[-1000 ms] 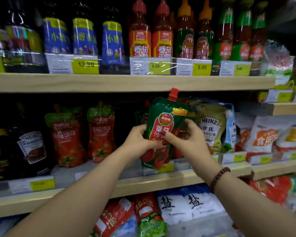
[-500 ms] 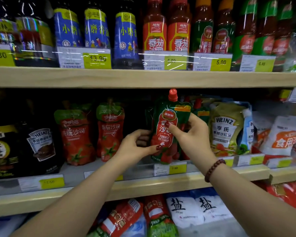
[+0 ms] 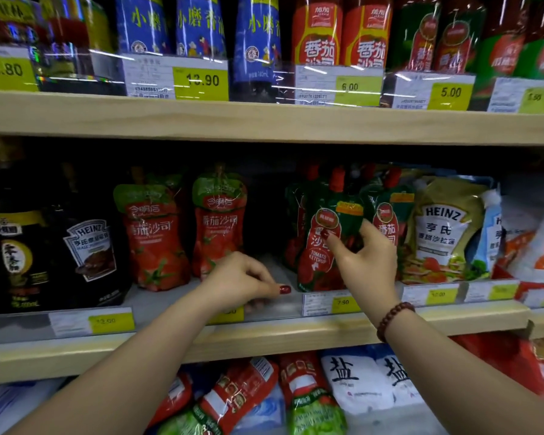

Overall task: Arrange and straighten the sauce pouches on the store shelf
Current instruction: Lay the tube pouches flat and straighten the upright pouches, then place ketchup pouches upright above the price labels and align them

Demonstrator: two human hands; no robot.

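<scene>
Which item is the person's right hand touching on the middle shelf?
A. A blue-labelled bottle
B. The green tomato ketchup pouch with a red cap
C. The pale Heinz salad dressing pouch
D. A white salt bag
B: the right hand rests its fingers on the green tomato ketchup pouch.

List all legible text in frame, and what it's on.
"13.80", "13.90", "6.00", "5.00": top shelf price tags.
"HEINZ": dark pouch; salad dressing pouch.
"TOMATO KETCHUP": green-topped pouch under the right hand.
"7.90": middle shelf tag.
"盐": white salt bags.
Other tags: blurred.
</scene>
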